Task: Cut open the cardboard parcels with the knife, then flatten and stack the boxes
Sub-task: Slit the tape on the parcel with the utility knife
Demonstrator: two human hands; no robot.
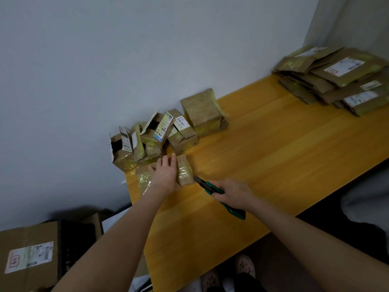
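two bare forearms reach forward from the lower edge over the yellow wooden tabletop (263,157). left hand (165,172), fingers extended and flat, palm down, presses on a small tape-wrapped cardboard parcel (184,170) lying near the tabletop's left end. right hand (233,193) is closed around the green handle of a utility knife (212,189), blade end pointing toward the parcel's near right corner; whether the blade touches the cardboard cannot be told. behind the parcel, against the grey wall (126,60), stands a cluster of small boxes (162,133), several with flaps open and labels showing. flattened boxes (336,79) lie stacked at the tabletop's far right end. large labelled carton (29,256) sits low at left, beside the tabletop.
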